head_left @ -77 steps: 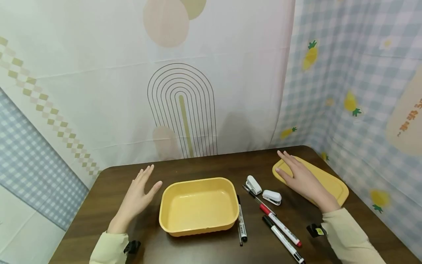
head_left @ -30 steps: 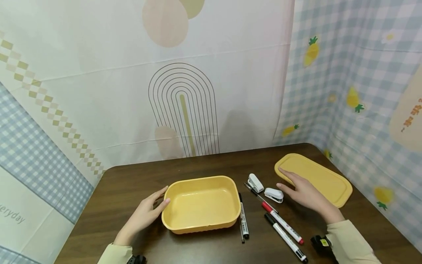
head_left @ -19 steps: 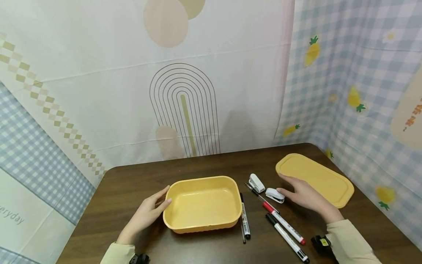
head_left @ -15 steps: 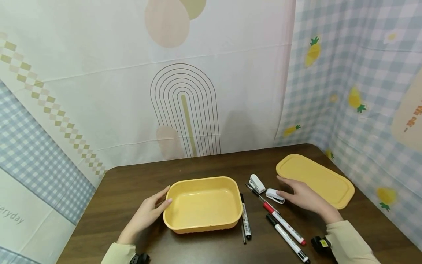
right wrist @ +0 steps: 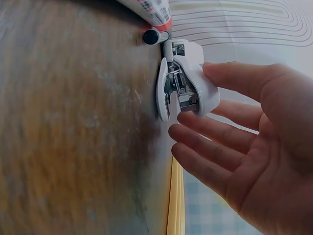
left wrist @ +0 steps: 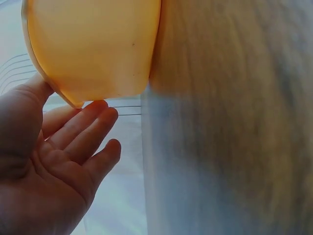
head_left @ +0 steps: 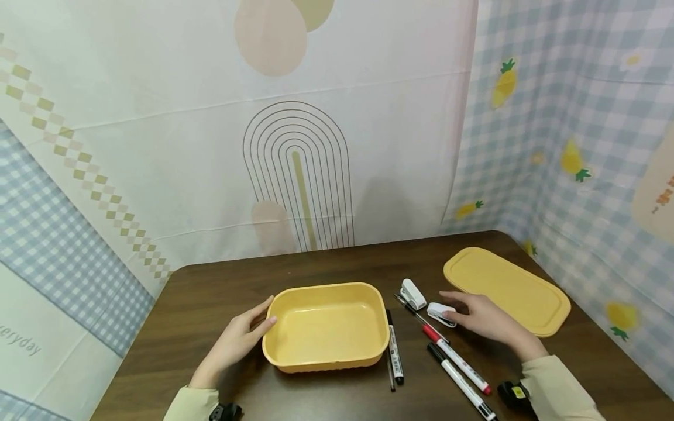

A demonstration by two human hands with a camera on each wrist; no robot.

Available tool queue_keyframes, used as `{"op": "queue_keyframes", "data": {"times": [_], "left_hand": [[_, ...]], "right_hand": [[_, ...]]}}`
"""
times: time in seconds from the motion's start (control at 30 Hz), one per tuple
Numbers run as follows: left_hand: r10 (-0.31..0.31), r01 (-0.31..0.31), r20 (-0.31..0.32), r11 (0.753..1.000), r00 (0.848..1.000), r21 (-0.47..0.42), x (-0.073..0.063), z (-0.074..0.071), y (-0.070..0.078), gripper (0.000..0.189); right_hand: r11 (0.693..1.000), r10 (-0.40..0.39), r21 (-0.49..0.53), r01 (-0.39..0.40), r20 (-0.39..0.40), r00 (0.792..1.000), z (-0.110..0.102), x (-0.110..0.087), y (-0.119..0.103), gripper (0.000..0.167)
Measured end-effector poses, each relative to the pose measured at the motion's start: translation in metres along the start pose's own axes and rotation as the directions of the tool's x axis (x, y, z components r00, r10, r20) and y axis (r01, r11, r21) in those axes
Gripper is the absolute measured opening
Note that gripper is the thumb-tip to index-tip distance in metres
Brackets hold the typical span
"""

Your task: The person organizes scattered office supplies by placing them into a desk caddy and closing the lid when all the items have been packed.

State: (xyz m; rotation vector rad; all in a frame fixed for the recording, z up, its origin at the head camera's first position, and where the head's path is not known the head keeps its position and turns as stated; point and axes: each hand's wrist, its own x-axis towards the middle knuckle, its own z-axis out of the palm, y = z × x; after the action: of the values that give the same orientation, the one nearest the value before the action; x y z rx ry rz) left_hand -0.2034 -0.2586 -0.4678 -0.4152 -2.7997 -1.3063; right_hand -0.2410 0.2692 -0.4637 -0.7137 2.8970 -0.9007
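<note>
A yellow rectangular box [head_left: 326, 333] stands on the dark wooden table. My left hand [head_left: 234, 342] is at its left end, thumb over the rim and the other fingers along the outside, as the left wrist view shows. To the right of the box, my right hand [head_left: 487, 320] is at a small white stapler [head_left: 438, 313]. In the right wrist view the thumb touches this stapler [right wrist: 208, 93], while the other fingers are loosely extended beside and behind it. A second white stapler [head_left: 413, 294] lies just beyond.
A yellow lid [head_left: 508, 289] lies at the far right. Near the staplers are a slim pen [head_left: 413, 311], a red-capped marker [head_left: 458, 361] and a black-capped marker [head_left: 458, 380]. Another marker [head_left: 395, 351] and a thin pen [head_left: 391, 371] lie against the box's right side.
My left hand has come right and taken hold of the box's left end. My right hand has come down from over the lid to the nearer stapler, its thumb now touching it.
</note>
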Motion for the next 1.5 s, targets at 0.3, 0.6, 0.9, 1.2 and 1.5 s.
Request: {"op": "queue_keyframes", "data": {"times": [0.3,0.6,0.9,1.2,1.5], "left_hand": [[0.001,-0.001,0.003,1.0,1.0,-0.003,0.001,-0.0032,-0.0014,0.062],[0.018,-0.018,0.002,1.0,1.0,0.01,0.0006,-0.0039,0.0007,0.063],[-0.002,0.003,0.034,0.999,0.999,-0.04,-0.0009,-0.0042,0.0017,0.065],[-0.01,0.016,0.055,0.993,0.998,-0.113,-0.0009,-0.0024,0.0012,0.065],[-0.017,0.024,0.055,0.991,0.998,-0.132,-0.001,0.0,0.0003,0.063]], "right_hand": [[1.0,-0.021,0.011,0.021,0.013,1.0,0.0025,0.0025,-0.0024,0.046],[1.0,-0.018,0.004,0.018,0.039,0.999,0.0054,0.0029,-0.004,0.045],[0.999,-0.025,0.033,0.023,0.069,0.997,0.0064,0.0018,-0.0047,0.049],[0.999,-0.037,0.015,0.036,0.068,0.997,0.005,0.0016,-0.0045,0.05],[0.999,-0.032,0.003,0.032,0.059,0.998,0.0056,0.001,-0.0031,0.05]]}}
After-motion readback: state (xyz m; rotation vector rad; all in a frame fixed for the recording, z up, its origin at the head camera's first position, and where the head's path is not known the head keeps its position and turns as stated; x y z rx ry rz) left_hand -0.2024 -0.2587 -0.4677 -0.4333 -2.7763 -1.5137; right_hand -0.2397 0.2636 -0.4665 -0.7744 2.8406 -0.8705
